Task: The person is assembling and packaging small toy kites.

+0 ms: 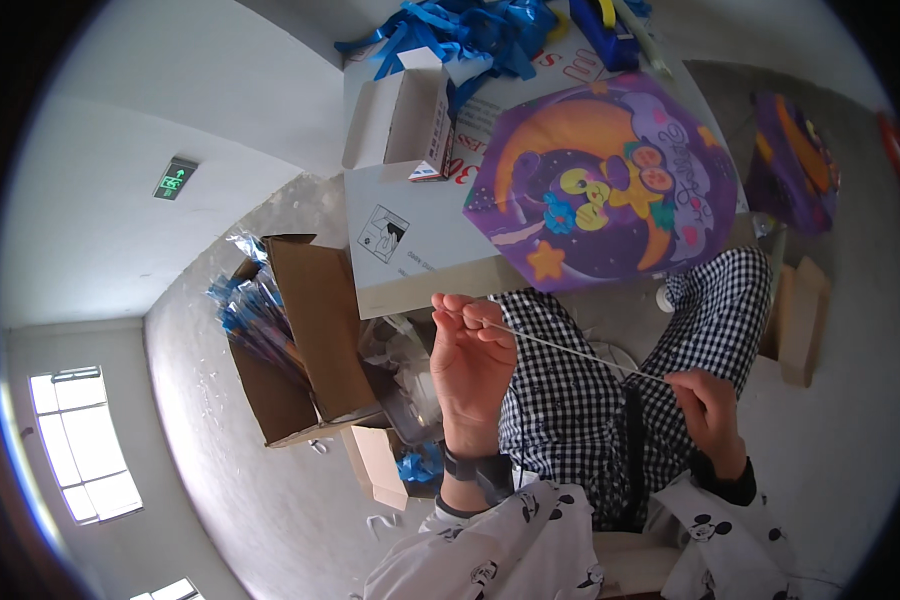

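A thin white strand [580, 354], either a slim rod or a taut cord, runs slanting between my hands above my lap. My left hand [472, 362] has its palm turned up and its curled fingertips closed on the strand's upper left end. Lower on the right, my right hand [708, 412] pinches the other end between thumb and fingers. Just beyond them a purple kite-like printed panel [530, 215], with an orange moon and a yellow cartoon figure, lies flat on the white box-like work surface [395, 285], its near edge overhanging.
An opened small white carton [375, 125], blue ribbons [470, 35] and a blue tape dispenser [610, 40] occupy the surface's far side. At left stands a cardboard box [315, 330] of wrapped packs. Another purple printed panel [795, 165] and a cardboard box [802, 320] are at right.
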Demonstrator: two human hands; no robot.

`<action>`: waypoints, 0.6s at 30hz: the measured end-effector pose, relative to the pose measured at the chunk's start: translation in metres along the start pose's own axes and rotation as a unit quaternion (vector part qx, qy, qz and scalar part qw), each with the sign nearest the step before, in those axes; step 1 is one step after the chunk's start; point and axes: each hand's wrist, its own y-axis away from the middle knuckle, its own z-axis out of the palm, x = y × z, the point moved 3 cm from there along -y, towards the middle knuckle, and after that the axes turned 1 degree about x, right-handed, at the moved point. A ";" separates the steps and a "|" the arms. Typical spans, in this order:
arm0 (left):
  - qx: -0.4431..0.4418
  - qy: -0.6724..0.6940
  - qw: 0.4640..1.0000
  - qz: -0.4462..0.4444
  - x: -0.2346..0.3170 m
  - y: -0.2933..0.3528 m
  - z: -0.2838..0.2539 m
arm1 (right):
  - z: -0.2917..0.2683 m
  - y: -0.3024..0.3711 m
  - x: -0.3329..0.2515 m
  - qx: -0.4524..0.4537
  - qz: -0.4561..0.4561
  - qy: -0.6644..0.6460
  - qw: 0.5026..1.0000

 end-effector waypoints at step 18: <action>0.012 0.017 1.000 -0.003 -0.002 -0.004 -0.005 | -0.006 0.000 0.001 -0.012 0.001 0.024 1.000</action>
